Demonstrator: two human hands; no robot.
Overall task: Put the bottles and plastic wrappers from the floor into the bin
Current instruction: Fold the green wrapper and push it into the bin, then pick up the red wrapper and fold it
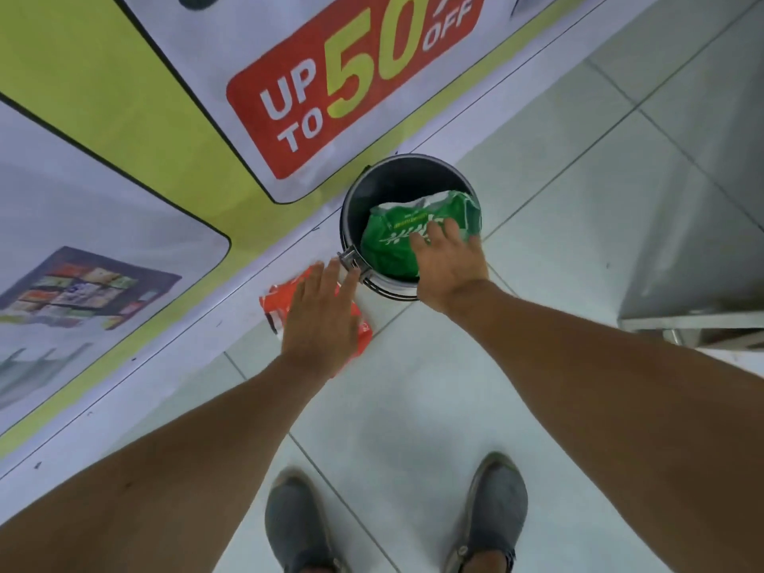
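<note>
A round dark bin point(351, 208) stands on the floor against the poster wall. A crumpled green plastic wrapper point(392, 237) lies inside it, filling the right half of the opening. My right hand point(448, 262) rests palm down on that wrapper with fingers spread, not closed around it. An orange-red plastic wrapper point(275, 301) lies on the white tiles just left of the bin. My left hand point(322, 312) hovers flat over it, fingers straight and apart, covering most of it. No bottle is in view.
A yellow-green wall poster point(330, 88) with a red "UP TO 50 OFF" sign runs along the left. A grey metal cabinet point(694, 250) stands at the right. My two grey shoes point(297, 527) are on the tiles near the bottom edge.
</note>
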